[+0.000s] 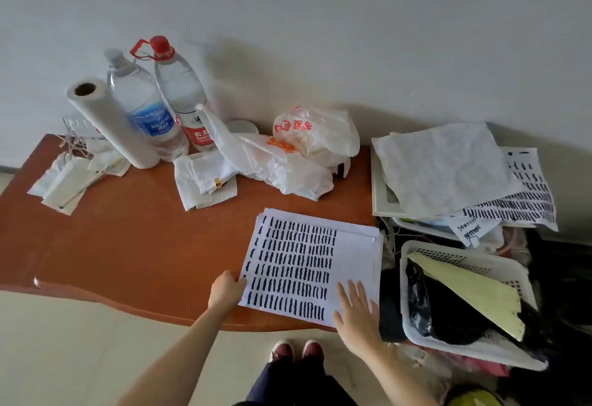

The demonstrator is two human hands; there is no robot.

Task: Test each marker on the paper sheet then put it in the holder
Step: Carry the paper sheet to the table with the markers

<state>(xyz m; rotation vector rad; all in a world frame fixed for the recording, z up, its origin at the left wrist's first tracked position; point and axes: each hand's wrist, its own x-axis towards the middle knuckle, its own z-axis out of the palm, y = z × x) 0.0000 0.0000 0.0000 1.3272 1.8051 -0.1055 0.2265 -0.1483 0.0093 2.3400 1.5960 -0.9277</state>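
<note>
A stack of white paper sheets (pixel 352 255) lies on the right part of the brown table (pixel 134 245); the top sheet is covered with rows of short black marker strokes. My left hand (pixel 226 288) grips the stack's near left edge. My right hand (pixel 357 312) rests flat, fingers spread, on the sheet's near right corner and holds nothing. No marker and no holder show in this view.
Two water bottles (pixel 144 107), a paper towel roll (pixel 109 120), plastic bags (pixel 288 155) and folded tissues (pixel 205 181) crowd the table's far side. On the right stand a white basket (pixel 413 319) with dark items and a pile of marked sheets (pixel 525 200).
</note>
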